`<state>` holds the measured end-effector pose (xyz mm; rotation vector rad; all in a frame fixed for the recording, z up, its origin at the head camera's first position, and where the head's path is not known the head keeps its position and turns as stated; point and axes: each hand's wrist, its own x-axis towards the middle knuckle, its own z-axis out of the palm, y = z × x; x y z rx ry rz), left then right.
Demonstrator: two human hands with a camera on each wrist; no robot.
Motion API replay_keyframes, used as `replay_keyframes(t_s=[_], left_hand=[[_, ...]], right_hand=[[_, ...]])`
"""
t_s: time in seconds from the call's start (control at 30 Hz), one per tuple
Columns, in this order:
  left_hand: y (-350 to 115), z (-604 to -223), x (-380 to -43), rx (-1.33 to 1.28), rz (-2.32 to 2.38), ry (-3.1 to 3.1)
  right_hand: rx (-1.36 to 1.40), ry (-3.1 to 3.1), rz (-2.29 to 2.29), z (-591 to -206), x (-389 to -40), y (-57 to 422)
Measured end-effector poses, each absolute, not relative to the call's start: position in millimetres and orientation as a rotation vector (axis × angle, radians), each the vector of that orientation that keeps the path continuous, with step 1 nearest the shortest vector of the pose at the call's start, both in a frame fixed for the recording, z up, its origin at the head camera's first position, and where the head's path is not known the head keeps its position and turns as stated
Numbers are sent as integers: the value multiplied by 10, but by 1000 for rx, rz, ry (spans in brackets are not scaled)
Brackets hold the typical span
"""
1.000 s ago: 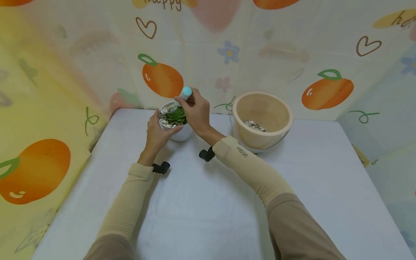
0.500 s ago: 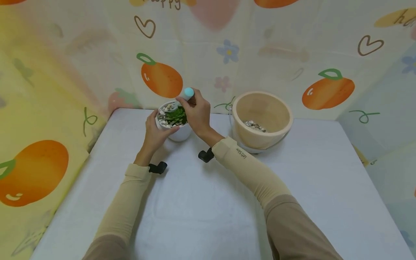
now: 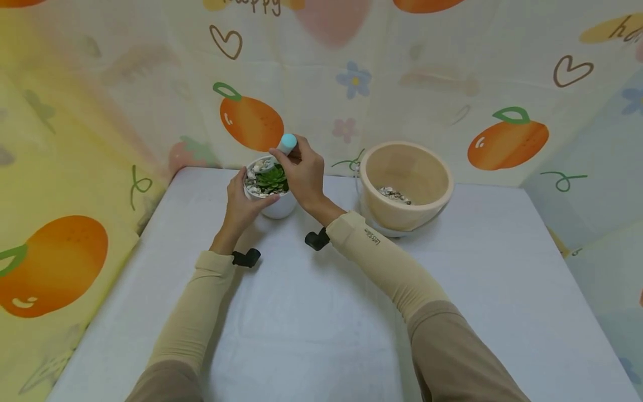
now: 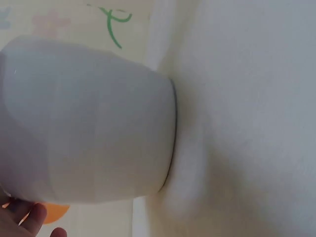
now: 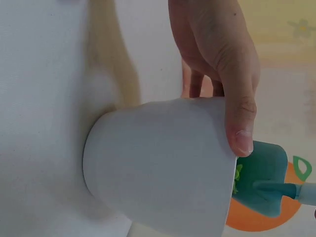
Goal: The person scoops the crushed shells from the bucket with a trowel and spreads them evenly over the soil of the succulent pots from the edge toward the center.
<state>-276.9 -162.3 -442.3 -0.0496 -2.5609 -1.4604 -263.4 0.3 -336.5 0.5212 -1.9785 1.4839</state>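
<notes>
A white pot (image 3: 278, 207) stands near the back of the table, holding a green succulent (image 3: 273, 180) among pale pebbles (image 3: 262, 164). My left hand (image 3: 240, 204) grips it from the left, thumb along the front of the rim; in the left wrist view, fingertips (image 4: 37, 217) show past its side. My right hand (image 3: 308, 176) pinches the light handle of a small trowel (image 5: 264, 180), tipped with a light-blue end. The right wrist view shows its teal blade angled down at the pot's mouth beside the plant; the blade's tip is hidden behind the rim.
Right of the hands, a large beige tub (image 3: 407, 215) with a small heap of pebbles (image 3: 394, 195) at the bottom rests on the white tablecloth (image 3: 311, 312). A printed fabric backdrop (image 3: 402, 67) rises directly behind the table.
The trowel's handle end has shifted slightly right, then back left and a little up. Left hand and pot have moved only marginally; the tub stays put.
</notes>
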Motion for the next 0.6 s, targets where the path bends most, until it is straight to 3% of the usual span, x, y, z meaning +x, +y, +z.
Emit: replay_keyframes(t_s=[0.27, 0.6], left_hand=[[-1528, -4420, -2726, 4, -1374, -2519], [-1657, -4377, -2796, -89, -1384, -2644]], right_hand=[[518, -1983, 1460, -3311, -2563, 16], [522, -1995, 1451, -3582, -2818, 19]])
